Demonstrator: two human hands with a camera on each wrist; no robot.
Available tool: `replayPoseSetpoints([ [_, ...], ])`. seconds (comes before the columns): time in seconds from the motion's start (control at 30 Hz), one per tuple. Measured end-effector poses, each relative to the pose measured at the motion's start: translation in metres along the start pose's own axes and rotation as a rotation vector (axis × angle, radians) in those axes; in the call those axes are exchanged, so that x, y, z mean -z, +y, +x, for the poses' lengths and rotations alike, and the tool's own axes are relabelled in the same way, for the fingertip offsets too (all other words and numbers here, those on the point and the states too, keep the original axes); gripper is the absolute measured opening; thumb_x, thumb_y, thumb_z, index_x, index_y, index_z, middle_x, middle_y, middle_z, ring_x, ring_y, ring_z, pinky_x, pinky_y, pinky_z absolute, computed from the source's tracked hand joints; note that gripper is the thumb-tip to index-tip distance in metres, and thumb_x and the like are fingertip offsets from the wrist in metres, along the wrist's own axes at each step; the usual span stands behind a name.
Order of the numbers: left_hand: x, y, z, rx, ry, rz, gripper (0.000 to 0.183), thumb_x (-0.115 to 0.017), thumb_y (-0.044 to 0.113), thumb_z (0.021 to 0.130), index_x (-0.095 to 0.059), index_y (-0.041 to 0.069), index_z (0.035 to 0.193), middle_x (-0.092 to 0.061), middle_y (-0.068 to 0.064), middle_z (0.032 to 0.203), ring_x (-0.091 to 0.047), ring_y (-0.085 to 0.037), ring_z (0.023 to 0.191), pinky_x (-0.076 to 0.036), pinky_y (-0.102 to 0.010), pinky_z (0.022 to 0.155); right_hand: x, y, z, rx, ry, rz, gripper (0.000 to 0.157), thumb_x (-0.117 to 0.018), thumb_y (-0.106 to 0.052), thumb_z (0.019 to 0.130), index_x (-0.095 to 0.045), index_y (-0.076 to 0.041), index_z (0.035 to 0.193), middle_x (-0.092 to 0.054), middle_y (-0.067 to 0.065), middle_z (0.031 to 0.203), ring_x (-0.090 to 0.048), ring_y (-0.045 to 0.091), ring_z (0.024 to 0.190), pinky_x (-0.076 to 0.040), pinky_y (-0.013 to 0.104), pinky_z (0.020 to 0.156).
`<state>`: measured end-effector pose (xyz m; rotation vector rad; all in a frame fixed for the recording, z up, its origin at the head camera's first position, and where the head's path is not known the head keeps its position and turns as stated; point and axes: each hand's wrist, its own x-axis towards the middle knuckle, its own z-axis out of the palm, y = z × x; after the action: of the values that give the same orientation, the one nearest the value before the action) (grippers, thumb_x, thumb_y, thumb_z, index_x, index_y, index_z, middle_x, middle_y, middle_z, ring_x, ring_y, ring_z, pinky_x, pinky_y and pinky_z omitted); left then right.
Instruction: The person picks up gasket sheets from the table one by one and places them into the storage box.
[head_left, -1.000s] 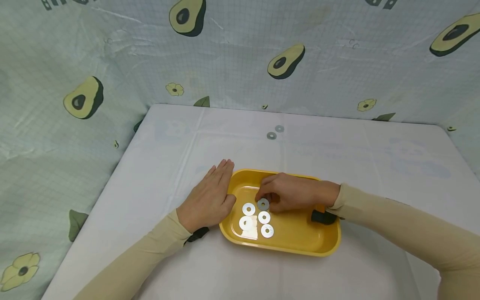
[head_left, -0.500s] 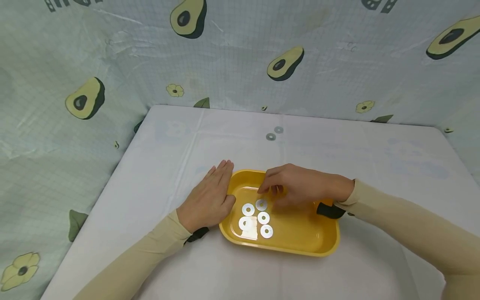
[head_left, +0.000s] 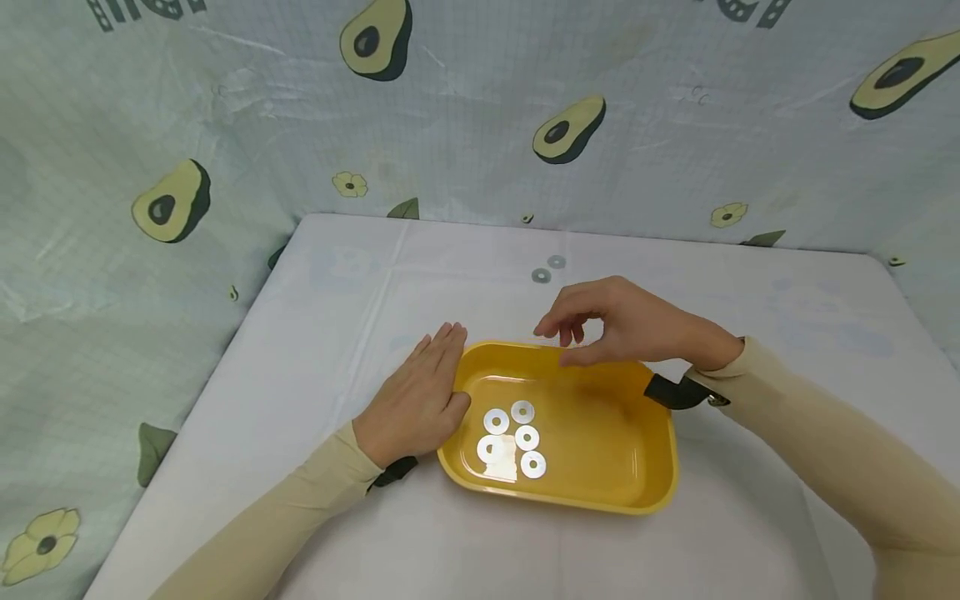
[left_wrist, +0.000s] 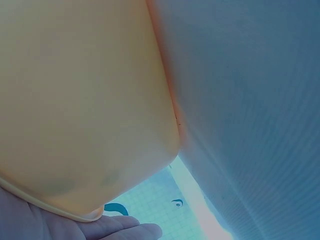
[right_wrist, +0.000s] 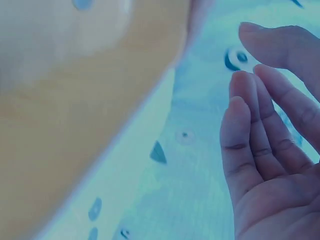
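Observation:
A yellow tray lies on the table with several flat metal washers grouped on the left part of its floor. My left hand rests against the tray's left end, fingers straight and together; the left wrist view shows its fingers at the rim. My right hand hovers over the tray's far edge, thumb apart from the loosely bent fingers, with nothing between them. In the right wrist view the right hand has a bare palm. Two more washers lie on the table beyond the tray.
A white cloth covers the table. Behind it and to the left hangs a pale curtain printed with avocados and flowers. A dark strap is on the right wrist.
My right hand has let go of a washer on the tray's floor, then lifted out and moved back over the far rim. The left hand has stayed in place.

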<state>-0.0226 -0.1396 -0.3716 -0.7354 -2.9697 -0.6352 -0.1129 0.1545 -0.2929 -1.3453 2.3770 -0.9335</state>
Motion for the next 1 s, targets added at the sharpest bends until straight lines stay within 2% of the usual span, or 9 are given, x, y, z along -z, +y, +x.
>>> replayPoseSetpoints([
  [0.2, 0.002, 0.002, -0.002, -0.001, 0.006, 0.000, 0.070, -0.046, 0.018, 0.096, -0.031, -0.012, 0.157, -0.034, -0.027, 0.166, -0.031, -0.037, 0.159, -0.023, -0.050, 0.133, 0.018, 0.014, 0.004, 0.043, 0.113, 0.071, 0.030, -0.085, -0.007, 0.083, -0.078, -0.015, 0.111, -0.075, -0.001, 0.102, -0.066, 0.009, 0.083, -0.061, 0.020, 0.076],
  [0.37, 0.002, 0.004, -0.004, 0.003, 0.003, -0.006, 0.070, -0.045, 0.018, 0.095, -0.031, -0.011, 0.157, -0.034, -0.026, 0.166, -0.029, -0.036, 0.159, -0.023, -0.050, 0.133, 0.026, 0.027, 0.008, 0.021, 0.177, 0.080, 0.029, -0.083, -0.002, 0.083, -0.077, -0.011, 0.110, -0.073, -0.001, 0.100, -0.065, 0.009, 0.082, -0.060, 0.018, 0.077],
  [0.53, 0.004, 0.008, -0.005, 0.007, -0.005, -0.013, 0.070, -0.045, 0.018, 0.095, -0.031, -0.012, 0.157, -0.033, -0.026, 0.166, -0.029, -0.036, 0.159, -0.022, -0.050, 0.133, 0.030, 0.038, 0.012, -0.044, 0.196, 0.064, 0.026, -0.082, -0.006, 0.085, -0.078, -0.012, 0.110, -0.073, -0.001, 0.100, -0.065, 0.009, 0.082, -0.059, 0.016, 0.078],
  [0.77, 0.006, 0.011, -0.009, 0.009, -0.009, -0.009, 0.071, -0.046, 0.017, 0.094, -0.030, -0.011, 0.157, -0.033, -0.025, 0.167, -0.029, -0.036, 0.159, -0.022, -0.049, 0.134, 0.031, 0.052, 0.019, -0.192, 0.227, 0.049, 0.025, -0.083, -0.011, 0.086, -0.079, -0.014, 0.110, -0.074, 0.006, 0.105, -0.066, 0.011, 0.084, -0.058, 0.013, 0.080],
  [1.0, 0.008, 0.015, -0.013, 0.000, -0.006, -0.008, 0.071, -0.046, 0.016, 0.094, -0.031, -0.011, 0.157, -0.034, -0.026, 0.166, -0.030, -0.036, 0.159, -0.022, -0.050, 0.134, 0.031, 0.067, 0.026, -0.294, 0.258, 0.074, 0.029, -0.083, -0.014, 0.086, -0.077, -0.007, 0.114, -0.073, 0.012, 0.108, -0.063, 0.013, 0.085, -0.056, 0.012, 0.077],
])
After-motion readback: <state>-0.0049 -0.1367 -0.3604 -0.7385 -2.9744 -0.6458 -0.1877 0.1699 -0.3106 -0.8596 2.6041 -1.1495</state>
